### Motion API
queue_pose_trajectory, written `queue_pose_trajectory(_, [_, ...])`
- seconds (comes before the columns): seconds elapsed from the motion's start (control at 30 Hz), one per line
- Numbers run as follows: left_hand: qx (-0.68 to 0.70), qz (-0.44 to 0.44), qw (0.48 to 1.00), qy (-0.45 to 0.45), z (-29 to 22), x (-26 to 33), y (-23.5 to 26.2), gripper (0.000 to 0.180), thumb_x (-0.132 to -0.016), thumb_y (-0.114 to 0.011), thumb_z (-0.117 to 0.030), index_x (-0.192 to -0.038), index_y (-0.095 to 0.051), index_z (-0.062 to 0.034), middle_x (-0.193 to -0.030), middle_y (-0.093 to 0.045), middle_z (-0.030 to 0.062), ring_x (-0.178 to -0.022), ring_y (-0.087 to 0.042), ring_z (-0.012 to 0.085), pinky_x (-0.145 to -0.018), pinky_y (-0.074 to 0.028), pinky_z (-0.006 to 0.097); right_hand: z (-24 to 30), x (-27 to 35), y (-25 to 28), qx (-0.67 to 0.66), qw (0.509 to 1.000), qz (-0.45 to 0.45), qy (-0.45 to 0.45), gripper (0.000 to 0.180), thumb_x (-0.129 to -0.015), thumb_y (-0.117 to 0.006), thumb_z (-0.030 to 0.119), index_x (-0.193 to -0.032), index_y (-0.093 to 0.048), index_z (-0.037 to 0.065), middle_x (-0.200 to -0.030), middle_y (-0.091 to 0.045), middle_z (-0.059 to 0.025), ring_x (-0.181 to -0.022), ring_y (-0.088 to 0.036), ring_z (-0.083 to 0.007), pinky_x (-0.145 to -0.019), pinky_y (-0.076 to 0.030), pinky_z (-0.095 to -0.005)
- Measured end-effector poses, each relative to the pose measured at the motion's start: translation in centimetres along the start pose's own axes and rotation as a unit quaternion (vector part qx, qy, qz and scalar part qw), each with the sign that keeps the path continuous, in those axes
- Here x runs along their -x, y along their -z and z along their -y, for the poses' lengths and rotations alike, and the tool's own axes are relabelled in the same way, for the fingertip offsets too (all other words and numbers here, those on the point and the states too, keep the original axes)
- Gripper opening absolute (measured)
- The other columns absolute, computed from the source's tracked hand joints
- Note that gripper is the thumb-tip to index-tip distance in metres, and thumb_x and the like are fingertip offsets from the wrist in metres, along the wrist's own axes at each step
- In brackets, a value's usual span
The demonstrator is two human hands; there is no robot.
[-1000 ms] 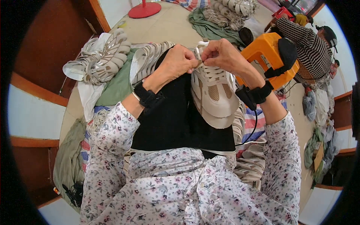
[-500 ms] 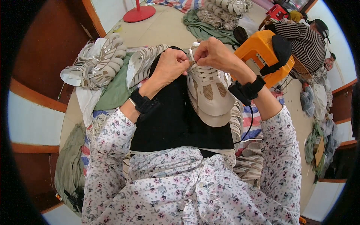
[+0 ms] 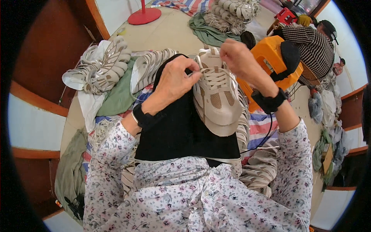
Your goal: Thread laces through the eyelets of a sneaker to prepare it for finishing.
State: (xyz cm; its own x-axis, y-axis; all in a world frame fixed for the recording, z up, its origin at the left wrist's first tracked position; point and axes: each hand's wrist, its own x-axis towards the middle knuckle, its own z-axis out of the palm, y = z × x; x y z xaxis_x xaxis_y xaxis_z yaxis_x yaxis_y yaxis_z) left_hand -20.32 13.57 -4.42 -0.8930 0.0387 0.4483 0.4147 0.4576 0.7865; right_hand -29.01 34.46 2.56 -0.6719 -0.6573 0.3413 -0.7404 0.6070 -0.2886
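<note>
A beige and white sneaker upper (image 3: 221,103) with tan mesh panels lies on a black cloth (image 3: 174,135) over my lap, toe toward me. A second toe edge shows beneath it. White shoelace (image 3: 215,80) crosses its front. At the left of the tongue, my left hand (image 3: 176,78) is closed in a pinch on the shoelace. My right hand (image 3: 239,58) is raised just right of the tongue, fingers curled and slightly blurred; whatever it may hold is hidden. Both wrists wear black bands.
Stacked beige shoe uppers lie at the left (image 3: 110,67), beside my right leg (image 3: 261,166) and at the back (image 3: 232,13). A yellow stool (image 3: 266,58) stands at the right, with a person in a striped top (image 3: 309,44) behind it. A red round base (image 3: 144,16) stands far left.
My right hand has lifted away from the tongue and moved right. My left hand has shifted slightly down and right, staying at the laces. The tongue and upper eyelets are now uncovered.
</note>
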Motion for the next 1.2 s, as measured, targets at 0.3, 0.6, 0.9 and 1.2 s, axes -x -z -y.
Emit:
queue_pose_trajectory(0.3, [-0.11, 0.009, 0.992, -0.057, -0.1, 0.1, -1.1, 0.015, -0.074, -0.071, -0.007, -0.086, -0.065, -0.0002, -0.082, -0.061, 0.0135, -0.076, -0.061, 0.0307, -0.069, -0.048, 0.039, 1.3, 0.8, -2.3, -0.137, 0.99, 0.014, 0.023, 0.01, -0.076, -0.071, 0.003, -0.083, -0.069, -0.004, -0.08, -0.066, -0.0145, -0.071, -0.063, -0.0226, -0.065, -0.05, -0.0335])
queue_pose_trajectory(0.6, [-0.013, -0.015, 0.998, -0.056, -0.8, 0.2, -0.2, 0.008, -0.084, -0.068, -0.007, -0.085, -0.067, 0.0017, -0.076, -0.064, 0.0071, -0.058, -0.064, 0.0144, -0.052, -0.047, 0.027, 1.5, 0.0, -1.8, -0.185, 0.981, 0.044, -0.046, 0.012, -0.074, -0.07, 0.004, -0.083, -0.071, -0.004, -0.068, -0.066, -0.0151, -0.06, -0.062, -0.0217, -0.059, -0.049, -0.0328])
queue_pose_trajectory(0.9, [0.073, 0.107, 0.987, 0.094, -0.7, 0.3, 1.3, 0.018, -0.086, -0.063, -0.01, -0.085, -0.068, 0.0068, -0.062, -0.064, 0.0098, -0.057, -0.068, 0.0148, -0.055, -0.051, 0.026, 2.5, -1.1, -2.5, -0.105, 0.991, 0.088, 0.006, 0.009, -0.069, -0.067, 0.002, -0.076, -0.071, -0.002, -0.069, -0.067, -0.0184, -0.065, -0.066, -0.0327, -0.061, -0.051, -0.0388])
queue_pose_trajectory(1.2, [0.135, 0.154, 0.975, 0.086, 0.2, -0.2, 1.8, 0.023, -0.09, -0.061, -0.015, -0.083, -0.067, 0.0058, -0.062, -0.061, 0.0062, -0.052, -0.058, 0.0106, -0.053, -0.048, 0.026, 0.4, 0.8, -1.2, 0.208, 0.974, -0.01, 0.09, 0.019, -0.072, -0.061, -0.001, -0.091, -0.062, 0.004, -0.091, -0.062, -0.0176, -0.081, -0.065, -0.0387, -0.067, -0.052, -0.0474])
